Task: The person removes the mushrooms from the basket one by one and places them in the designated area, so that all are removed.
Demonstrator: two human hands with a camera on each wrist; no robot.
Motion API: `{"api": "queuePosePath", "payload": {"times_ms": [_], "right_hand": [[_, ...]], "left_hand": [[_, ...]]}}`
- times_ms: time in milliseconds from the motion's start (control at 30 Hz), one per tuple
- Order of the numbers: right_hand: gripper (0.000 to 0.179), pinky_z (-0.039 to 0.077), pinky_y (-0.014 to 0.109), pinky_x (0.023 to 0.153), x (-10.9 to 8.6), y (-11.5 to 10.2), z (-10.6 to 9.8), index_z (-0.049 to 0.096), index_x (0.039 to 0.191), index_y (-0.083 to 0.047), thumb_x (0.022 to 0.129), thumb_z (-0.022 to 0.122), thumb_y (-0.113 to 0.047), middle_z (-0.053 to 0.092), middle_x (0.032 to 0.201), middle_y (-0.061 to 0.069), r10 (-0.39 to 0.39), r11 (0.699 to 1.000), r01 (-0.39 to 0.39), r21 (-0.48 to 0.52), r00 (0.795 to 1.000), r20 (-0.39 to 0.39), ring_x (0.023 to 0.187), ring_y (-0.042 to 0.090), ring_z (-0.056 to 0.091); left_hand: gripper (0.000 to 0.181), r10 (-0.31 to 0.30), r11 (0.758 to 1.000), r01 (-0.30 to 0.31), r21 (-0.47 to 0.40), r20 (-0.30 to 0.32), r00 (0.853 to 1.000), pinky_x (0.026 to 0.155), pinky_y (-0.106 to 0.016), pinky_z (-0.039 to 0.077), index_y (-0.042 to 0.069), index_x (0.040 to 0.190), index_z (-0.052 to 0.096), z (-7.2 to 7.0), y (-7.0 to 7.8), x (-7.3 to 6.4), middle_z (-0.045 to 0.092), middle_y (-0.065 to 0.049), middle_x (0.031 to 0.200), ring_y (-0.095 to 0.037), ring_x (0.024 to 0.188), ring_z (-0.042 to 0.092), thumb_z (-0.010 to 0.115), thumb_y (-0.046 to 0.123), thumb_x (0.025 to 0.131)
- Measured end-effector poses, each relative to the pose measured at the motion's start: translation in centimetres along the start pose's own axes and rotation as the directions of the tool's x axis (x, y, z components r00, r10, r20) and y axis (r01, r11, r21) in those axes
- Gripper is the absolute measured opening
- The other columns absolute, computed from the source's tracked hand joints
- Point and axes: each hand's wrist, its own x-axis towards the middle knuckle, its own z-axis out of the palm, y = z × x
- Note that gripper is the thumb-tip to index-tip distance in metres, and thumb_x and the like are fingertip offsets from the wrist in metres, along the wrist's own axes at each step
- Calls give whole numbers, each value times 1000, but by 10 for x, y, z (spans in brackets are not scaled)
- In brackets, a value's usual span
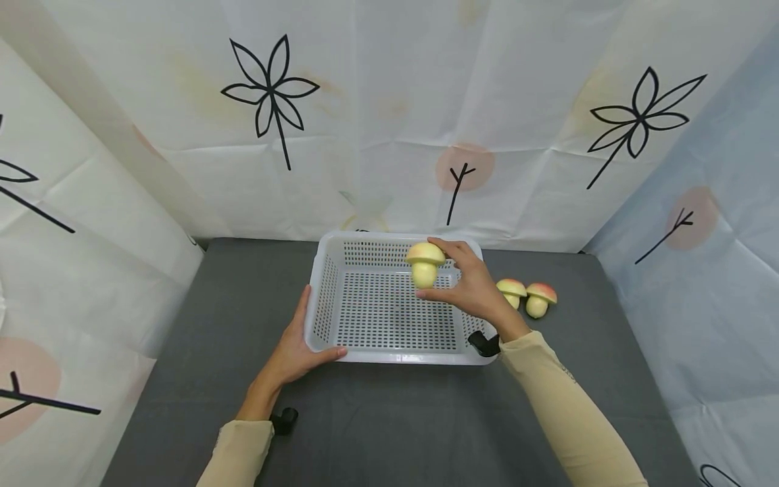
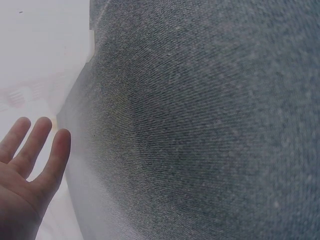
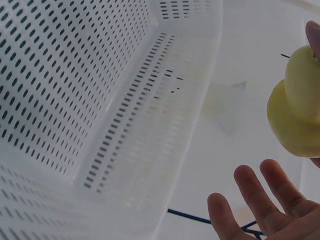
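Over the white plastic basket [image 1: 402, 355], my right hand [image 1: 468, 284] pinches a yellow toy mushroom [image 1: 424, 265] upright, thumb under the stem and a finger at the cap. In the right wrist view the same mushroom [image 3: 295, 110] shows at the right edge, while the other fingers [image 3: 255, 192] spread away from it. My left hand [image 1: 298, 352] rests at the basket's near left corner, thumb by the front rim and straight fingers along the outer side. The left wrist view shows those fingers [image 2: 52, 160] extended and apart. No items show on the basket's perforated floor.
Two more toy mushrooms [image 1: 538, 299] with reddish caps lie side by side to the right of the basket, one partly behind my right wrist. Dark grey cloth [image 1: 389, 419] covers the table. White printed curtains [image 1: 377, 122] hang behind and at both sides.
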Motion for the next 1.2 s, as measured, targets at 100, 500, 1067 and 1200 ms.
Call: {"api": "queuePosePath", "payload": {"times_ms": [100,500,1067,1200], "right_hand": [[99,41,53,101,-4,3,-6,42,156,-24,72,94,-35,46,142,11,5,1000,-6,-13,1000,-16,126,30,48],[99,40,54,101,-20,18,-32,43,155,-17,72,95,-29,49,139,13,-4,999,0,-34,994,-105,125,32,48],[96,38,59,99,-51,42,-74,44,154,-12,73,94,-18,48,136,19,19,998,-32,-60,978,-205,122,35,47],[94,37,61,99,-60,49,-83,42,155,-13,76,92,-20,47,138,18,64,996,-76,-52,977,-205,124,35,46]], "left_hand": [[135,1,1000,-1,-8,3,1000,93,-60,45,14,164,-4,0,0,0,34,-24,158,-53,118,56,93,7,70],[137,-7,1000,7,12,-4,1000,90,-44,50,27,163,-5,-2,-19,3,33,-22,159,-47,118,59,95,11,70],[138,48,998,-48,-27,-7,999,90,-57,50,31,164,-2,1,-43,7,34,-18,160,-44,117,60,96,15,69],[138,43,999,-43,-28,-5,999,89,-51,52,30,164,-3,2,-42,7,34,-18,160,-43,117,61,96,15,69]]}}
